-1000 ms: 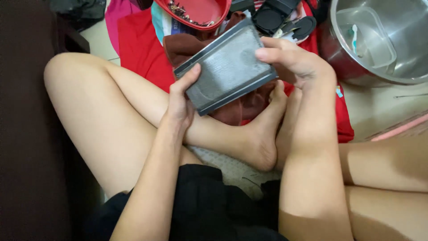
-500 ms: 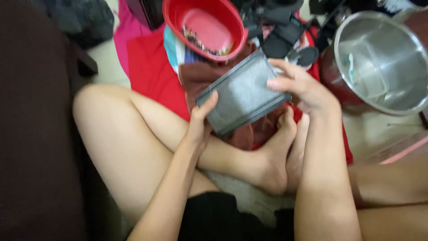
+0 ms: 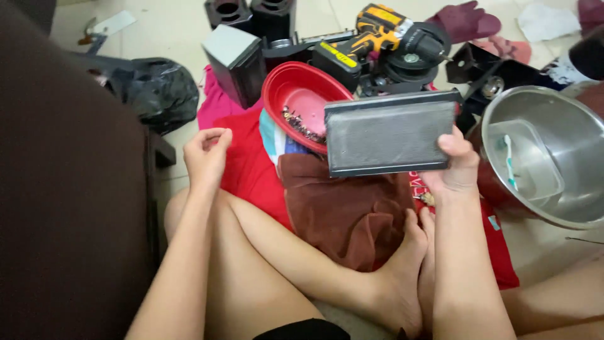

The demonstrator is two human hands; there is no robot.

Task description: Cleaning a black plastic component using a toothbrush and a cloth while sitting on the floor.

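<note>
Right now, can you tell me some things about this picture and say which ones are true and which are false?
1. The right hand holds the grey flat box. True.
2. The left hand grips the box too. False: it is loosely curled, empty, apart from the box.
3. The red bowl has small metal bits in it. True.
4. The yellow drill lies inside the steel pot. False: it lies on the floor behind the red bowl.

Held above the plain red cloth spread on the floor (image 3: 251, 170) is a dark grey rectangular metal panel (image 3: 387, 135) with a finely speckled face. Beside the cloth's far edge sits a glossy red plastic bowl (image 3: 296, 94). Behind it lies a yellow-and-black power drill (image 3: 371, 38). A brown towel (image 3: 352, 208) overlaps the cloth.
</note>
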